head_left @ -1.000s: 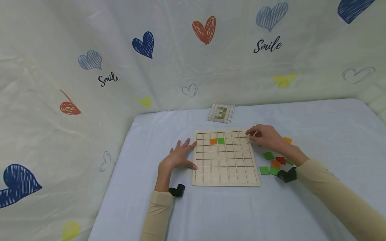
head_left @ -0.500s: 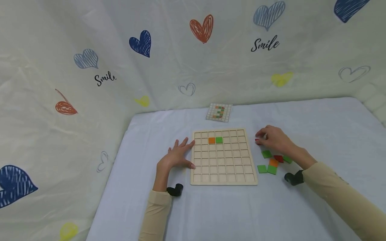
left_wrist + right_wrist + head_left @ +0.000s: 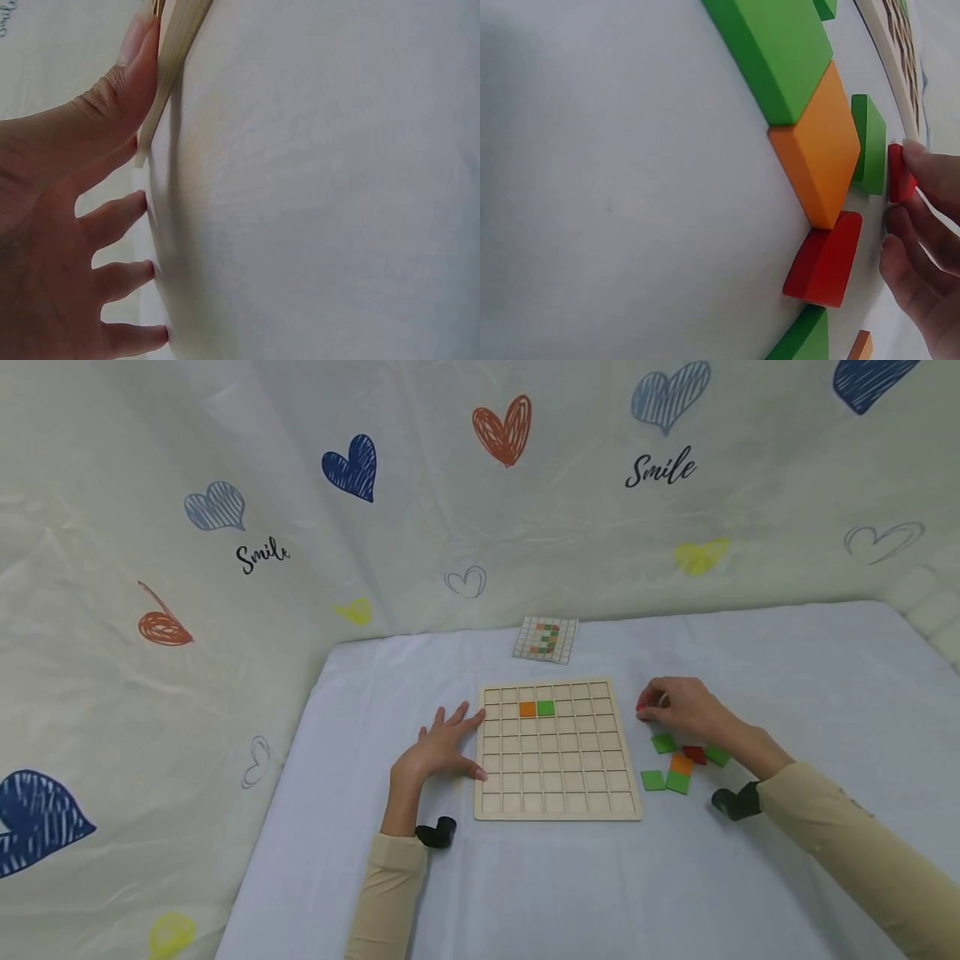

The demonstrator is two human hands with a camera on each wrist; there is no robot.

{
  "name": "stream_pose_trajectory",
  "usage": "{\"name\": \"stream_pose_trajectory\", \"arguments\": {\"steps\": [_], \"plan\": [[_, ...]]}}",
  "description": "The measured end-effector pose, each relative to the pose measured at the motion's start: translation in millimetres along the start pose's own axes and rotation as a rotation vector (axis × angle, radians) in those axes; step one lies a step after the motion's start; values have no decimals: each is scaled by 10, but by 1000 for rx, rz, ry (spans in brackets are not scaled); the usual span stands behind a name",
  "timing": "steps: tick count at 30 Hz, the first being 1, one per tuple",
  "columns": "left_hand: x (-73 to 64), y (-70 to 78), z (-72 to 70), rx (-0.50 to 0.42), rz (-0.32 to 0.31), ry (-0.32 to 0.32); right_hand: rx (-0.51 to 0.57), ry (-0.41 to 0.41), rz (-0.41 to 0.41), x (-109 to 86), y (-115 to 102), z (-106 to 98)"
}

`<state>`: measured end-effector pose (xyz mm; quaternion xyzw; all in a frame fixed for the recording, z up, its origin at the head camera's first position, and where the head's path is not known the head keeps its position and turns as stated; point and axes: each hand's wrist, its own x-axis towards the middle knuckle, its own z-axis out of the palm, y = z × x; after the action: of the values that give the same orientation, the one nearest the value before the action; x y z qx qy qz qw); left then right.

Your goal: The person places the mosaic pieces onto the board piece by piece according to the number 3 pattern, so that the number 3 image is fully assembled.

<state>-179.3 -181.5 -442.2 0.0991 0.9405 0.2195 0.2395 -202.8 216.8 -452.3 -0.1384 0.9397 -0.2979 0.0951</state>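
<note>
A wooden grid board [image 3: 557, 820] lies on the white cloth; an orange tile [image 3: 528, 709] and a green tile [image 3: 546, 708] sit side by side in its second row. Fingers spread, my left hand [image 3: 441, 750] rests at the board's left edge, thumb and forefinger touching it. Off the board's upper right side, my right hand [image 3: 686, 706] pinches a small red tile [image 3: 895, 172] between thumb and fingers, low over the cloth. Close by lie a green tile [image 3: 663, 743], a red tile with a curved side [image 3: 825, 259] and an orange tile [image 3: 826, 150].
More green tiles [image 3: 653, 780] lie loose right of the board. Part of another orange piece [image 3: 861, 346] shows near my right hand in the right wrist view. A pattern card [image 3: 546, 639] lies behind the board, before a heart-printed backdrop [image 3: 420, 510].
My right hand has moved right, from the board's upper right corner to the cloth beside it, and now pinches a red tile. The left hand stays at the board's edge.
</note>
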Motion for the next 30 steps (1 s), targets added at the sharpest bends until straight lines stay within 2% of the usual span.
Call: {"name": "stream_pose_trajectory", "arguments": {"steps": [18, 30], "plan": [[3, 8, 2, -9, -7, -5, 13, 37, -2, -12, 57, -17], [-4, 24, 1, -13, -2, -2, 77, 49, 17, 33, 22, 15]]}}
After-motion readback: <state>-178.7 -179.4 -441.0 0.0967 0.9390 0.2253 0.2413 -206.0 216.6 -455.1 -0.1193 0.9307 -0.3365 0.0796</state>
